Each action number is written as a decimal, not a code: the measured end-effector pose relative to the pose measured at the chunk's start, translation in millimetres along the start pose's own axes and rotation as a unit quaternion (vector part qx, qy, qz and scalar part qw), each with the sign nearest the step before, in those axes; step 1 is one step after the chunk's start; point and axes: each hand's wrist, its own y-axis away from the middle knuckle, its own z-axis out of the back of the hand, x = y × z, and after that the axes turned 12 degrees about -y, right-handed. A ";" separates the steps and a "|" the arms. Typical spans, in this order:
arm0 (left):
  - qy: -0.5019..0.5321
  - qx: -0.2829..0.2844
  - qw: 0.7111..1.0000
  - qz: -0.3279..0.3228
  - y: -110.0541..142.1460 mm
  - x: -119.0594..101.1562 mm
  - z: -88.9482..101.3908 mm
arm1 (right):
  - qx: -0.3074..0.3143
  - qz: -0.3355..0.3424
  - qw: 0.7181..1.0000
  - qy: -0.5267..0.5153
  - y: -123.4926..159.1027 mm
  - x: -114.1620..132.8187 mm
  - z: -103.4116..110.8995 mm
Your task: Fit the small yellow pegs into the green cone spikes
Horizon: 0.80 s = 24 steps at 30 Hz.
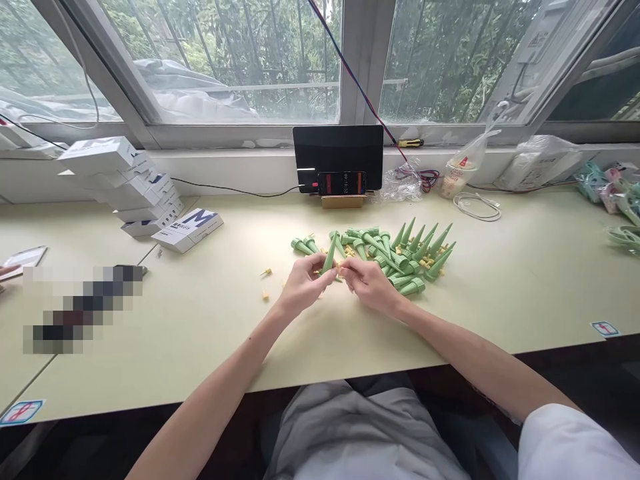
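A green plastic cone spike (330, 255) points upward in my left hand (306, 283), whose fingers are wrapped round its base. Close beside it, my right hand (369, 281) is pinched at the cone's lower end. A bit of yellow shows at those fingertips, apparently one of the small yellow plastic pieces, though the fingers mostly cover it. Behind and right of my hands lies a pile of green cone spikes (413, 287), some lying, some standing point up. Small yellow pieces are mixed among them, and a few loose yellow pieces (265, 295) lie left of my hands.
A propped phone (343, 183) stands before a black screen (338, 150) by the window. Stacked white boxes (125, 183) stand at the left, with another box (187, 230) beside them. A bagged cup (457, 177) and coiled white cable (477, 207) are back right. Another person's hand (7, 272) shows far left.
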 end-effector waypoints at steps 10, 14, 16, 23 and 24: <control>-0.067 -0.021 0.996 -0.046 1.1 -2.5 2.5 | 0.013 -0.023 0.997 -0.070 -2.8 -5.4 -2.4; -0.094 -0.031 0.993 -0.064 0.3 0.0 2.6 | 0.028 -0.039 0.992 -0.120 -5.6 -12.9 -4.2; -0.114 -0.046 0.990 -0.067 0.5 -0.1 2.0 | 0.051 -0.058 0.988 -0.136 -8.3 -12.9 -1.9; -0.115 -0.055 0.989 -0.073 2.4 -1.1 -2.0 | -0.113 -0.050 0.992 0.039 -18.5 31.8 33.7; -0.125 -0.055 0.987 -0.082 2.7 -0.7 -2.9 | -0.123 -0.050 0.990 0.043 -18.8 39.8 38.1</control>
